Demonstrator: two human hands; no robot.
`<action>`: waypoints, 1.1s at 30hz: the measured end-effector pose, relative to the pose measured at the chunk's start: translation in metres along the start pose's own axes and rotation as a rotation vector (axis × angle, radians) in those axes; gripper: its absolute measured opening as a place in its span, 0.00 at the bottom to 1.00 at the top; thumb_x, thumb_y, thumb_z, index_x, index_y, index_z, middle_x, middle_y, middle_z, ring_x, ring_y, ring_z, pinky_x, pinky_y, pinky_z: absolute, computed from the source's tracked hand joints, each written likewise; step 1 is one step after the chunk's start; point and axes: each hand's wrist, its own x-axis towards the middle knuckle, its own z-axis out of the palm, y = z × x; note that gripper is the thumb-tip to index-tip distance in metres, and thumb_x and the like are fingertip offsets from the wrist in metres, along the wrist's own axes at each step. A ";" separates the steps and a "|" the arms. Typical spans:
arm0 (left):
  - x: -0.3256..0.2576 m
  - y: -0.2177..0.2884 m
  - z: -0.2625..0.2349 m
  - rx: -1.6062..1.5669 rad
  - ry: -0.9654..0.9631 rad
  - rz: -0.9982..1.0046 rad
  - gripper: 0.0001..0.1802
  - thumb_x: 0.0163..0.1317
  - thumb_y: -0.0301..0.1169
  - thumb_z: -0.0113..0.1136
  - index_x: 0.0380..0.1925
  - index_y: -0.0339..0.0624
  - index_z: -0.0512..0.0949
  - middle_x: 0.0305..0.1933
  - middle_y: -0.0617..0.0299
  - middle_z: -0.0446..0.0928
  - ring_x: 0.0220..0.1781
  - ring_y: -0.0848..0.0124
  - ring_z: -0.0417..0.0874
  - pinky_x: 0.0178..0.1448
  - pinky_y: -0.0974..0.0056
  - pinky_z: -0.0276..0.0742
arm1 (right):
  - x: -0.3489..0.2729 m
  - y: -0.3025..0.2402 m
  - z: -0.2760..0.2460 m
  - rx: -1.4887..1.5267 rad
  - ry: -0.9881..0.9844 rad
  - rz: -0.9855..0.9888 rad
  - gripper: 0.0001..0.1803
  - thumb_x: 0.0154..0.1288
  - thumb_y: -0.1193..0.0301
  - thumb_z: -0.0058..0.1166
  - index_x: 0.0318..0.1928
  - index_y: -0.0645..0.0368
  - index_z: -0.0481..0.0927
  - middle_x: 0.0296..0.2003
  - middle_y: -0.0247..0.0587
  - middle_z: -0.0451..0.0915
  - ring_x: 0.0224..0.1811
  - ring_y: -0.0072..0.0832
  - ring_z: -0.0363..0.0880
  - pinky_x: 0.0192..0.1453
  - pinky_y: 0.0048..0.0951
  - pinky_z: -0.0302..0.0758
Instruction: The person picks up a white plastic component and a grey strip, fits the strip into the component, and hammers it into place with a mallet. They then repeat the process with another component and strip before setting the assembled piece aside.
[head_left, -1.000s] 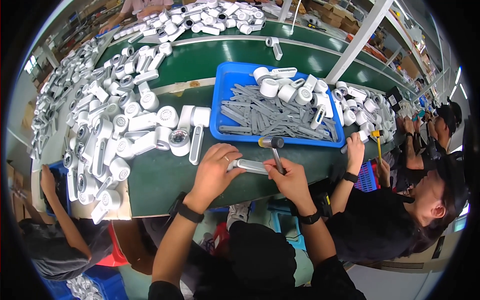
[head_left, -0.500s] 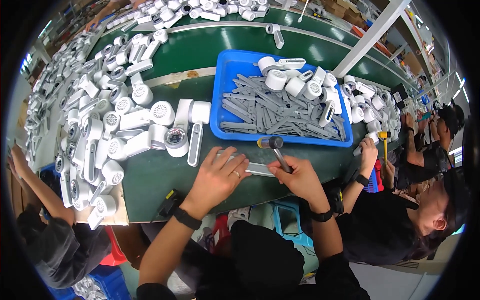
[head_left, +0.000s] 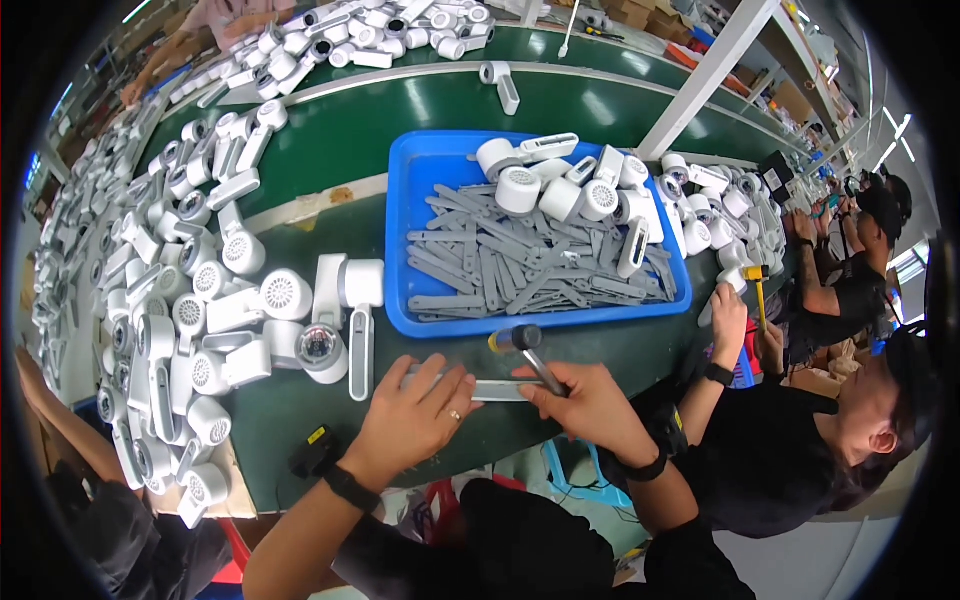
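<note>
My left hand lies over a white handle piece with a grey strip, its fingers curled down on it against the green table. The left end of the piece is hidden under that hand. My right hand is closed round the shaft of a small hammer with one black face and one yellow face. The hammer head hangs just beyond the piece, apart from it. My right fingertips are at the right end of the piece; whether they grip it as well, I cannot tell.
Beyond my hands stands a blue tray with grey strips and several white devices. A heap of round-headed white devices covers the left side. At the right, a co-worker's hand is near a yellow hammer.
The whole view has shifted, so the table and tray appear lower and further left. My hands keep the same hold on the handle piece and the hammer.
</note>
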 end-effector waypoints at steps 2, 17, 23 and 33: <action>-0.001 0.000 0.003 -0.016 0.007 0.014 0.19 0.57 0.36 0.74 0.47 0.41 0.82 0.50 0.60 0.84 0.55 0.59 0.81 0.57 0.51 0.78 | 0.000 0.013 0.008 -0.090 0.088 -0.188 0.17 0.73 0.66 0.63 0.60 0.55 0.85 0.20 0.26 0.78 0.17 0.12 0.70 0.20 0.20 0.66; 0.004 0.001 0.008 -0.089 0.040 -0.027 0.23 0.52 0.31 0.76 0.47 0.36 0.80 0.50 0.54 0.84 0.53 0.53 0.82 0.53 0.46 0.80 | 0.007 0.039 0.007 0.476 -0.011 0.176 0.18 0.78 0.64 0.57 0.57 0.66 0.82 0.24 0.37 0.84 0.10 0.11 0.63 0.14 0.18 0.56; -0.003 0.004 0.010 -0.074 0.038 -0.040 0.23 0.53 0.30 0.75 0.49 0.36 0.79 0.51 0.54 0.84 0.53 0.51 0.82 0.55 0.43 0.79 | 0.008 0.042 0.012 0.412 0.019 0.146 0.18 0.80 0.63 0.56 0.57 0.65 0.81 0.24 0.36 0.85 0.11 0.10 0.61 0.15 0.18 0.55; -0.001 0.019 0.012 0.002 0.097 -0.156 0.23 0.54 0.30 0.75 0.49 0.36 0.80 0.51 0.54 0.84 0.54 0.50 0.81 0.58 0.43 0.77 | 0.018 0.038 0.011 0.455 0.022 0.110 0.17 0.80 0.62 0.55 0.55 0.64 0.83 0.26 0.38 0.86 0.10 0.11 0.62 0.14 0.19 0.55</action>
